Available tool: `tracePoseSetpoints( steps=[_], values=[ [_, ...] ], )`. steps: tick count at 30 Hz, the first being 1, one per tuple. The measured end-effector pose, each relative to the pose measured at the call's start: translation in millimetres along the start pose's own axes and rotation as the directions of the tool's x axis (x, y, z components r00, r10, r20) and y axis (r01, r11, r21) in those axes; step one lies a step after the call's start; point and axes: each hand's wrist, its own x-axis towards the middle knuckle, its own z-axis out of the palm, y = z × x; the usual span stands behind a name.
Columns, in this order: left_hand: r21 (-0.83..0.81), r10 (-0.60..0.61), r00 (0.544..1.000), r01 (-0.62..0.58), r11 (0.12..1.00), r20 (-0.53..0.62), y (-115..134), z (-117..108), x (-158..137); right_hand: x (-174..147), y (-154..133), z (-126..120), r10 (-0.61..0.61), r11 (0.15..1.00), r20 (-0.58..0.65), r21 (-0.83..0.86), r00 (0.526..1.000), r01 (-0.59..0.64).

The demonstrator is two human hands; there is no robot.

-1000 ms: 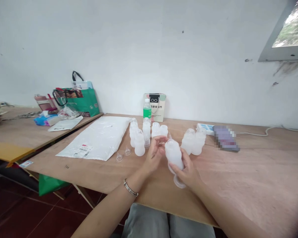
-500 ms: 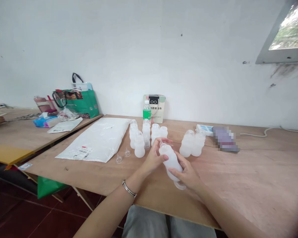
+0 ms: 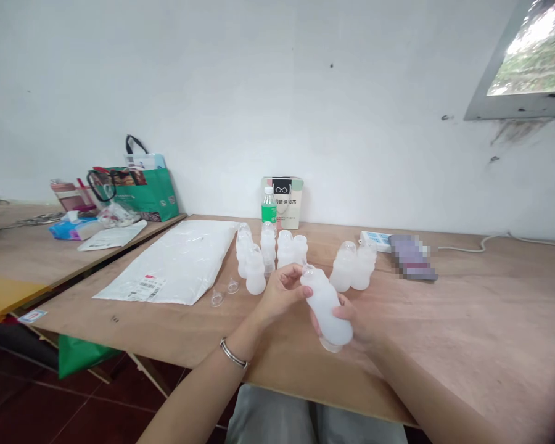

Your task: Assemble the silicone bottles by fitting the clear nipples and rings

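Note:
A frosted white baby bottle (image 3: 327, 305) with a clear teat on top is tilted between my hands over the near table edge. My left hand (image 3: 283, 288) is closed at its top end, thumb against the collar and fingers by the teat. Around the lower body, my right hand (image 3: 351, 320) is wrapped. A round translucent piece (image 3: 332, 345) shows just under the bottle's base; whether they touch I cannot tell. Two loose clear teats (image 3: 217, 298) lie on the table to the left. Several similar bottles (image 3: 255, 271) stand behind my left hand, and two more bottles (image 3: 343, 268) behind my right.
A white plastic mailer (image 3: 166, 259) covers the table's left part. Against the wall stand a green-labelled drink bottle (image 3: 269, 208) and a paper bag (image 3: 291, 203). A power strip (image 3: 374, 240) and a blurred purple item (image 3: 412, 257) lie right. A green bag (image 3: 157, 194) sits on the neighbouring table.
The held bottle has turned slightly, with its base swung to the right. My right hand has shifted its grip around the lower body; my left stays at the top. The view has drifted right.

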Motion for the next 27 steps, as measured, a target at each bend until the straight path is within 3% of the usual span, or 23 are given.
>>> tracePoseSetpoints(
  steps=[2,4,8,11,13,14,16,18,19,22,27],
  values=[
    [0.028,0.03,0.999,-0.029,0.999,-0.041,1.8,0.7,-1.5,-2.4,-2.1,-2.0,0.051,0.991,0.118,0.115,0.992,-0.065],
    [0.049,0.044,0.999,-0.043,0.998,-0.029,2.3,1.5,-3.2,-3.4,-4.6,0.7,0.074,0.993,0.151,0.083,0.986,-0.087],
    [-0.016,0.015,1.0,-0.014,1.0,0.024,-3.0,1.0,-2.8,-0.7,-6.9,12.1,0.016,0.997,-0.005,-0.077,1.0,-0.017],
    [0.013,0.044,0.988,-0.043,0.999,-0.147,-8.5,-2.1,0.7,1.9,-5.0,13.6,-0.053,0.995,-0.141,-0.09,0.989,0.041],
    [0.208,0.084,0.967,-0.033,0.977,-0.241,-10.1,-5.2,2.7,3.2,-4.0,11.4,-0.097,0.993,-0.227,-0.085,0.969,0.079],
    [0.393,0.111,0.964,-0.007,0.92,-0.241,-10.3,-6.7,3.4,3.8,-3.9,10.0,-0.121,0.991,-0.27,-0.087,0.955,0.101],
    [0.775,0.145,0.976,0.036,0.631,-0.163,-9.6,-8.6,4.5,5.4,-4.4,7.8,-0.175,0.984,-0.35,-0.1,0.92,0.149],
    [0.957,0.132,0.988,0.042,0.287,-0.083,-7.1,-8.5,7.2,6.9,-4.6,6.0,-0.219,0.975,-0.408,-0.129,0.887,0.181],
    [0.983,0.12,0.99,0.047,0.178,-0.069,-4.9,-7.9,9.7,7.6,-4.2,5.0,-0.233,0.972,-0.427,-0.142,0.874,0.19],
    [0.995,0.1,0.99,0.094,0.045,-0.098,4.7,-6.9,24.2,8.5,-1.4,1.5,-0.242,0.97,-0.449,-0.137,0.86,0.201],
    [0.979,-0.001,0.99,0.139,-0.148,-0.141,13.4,-15.6,58.3,8.3,0.1,-1.0,-0.184,0.982,-0.405,-0.033,0.895,0.187]
  ],
)
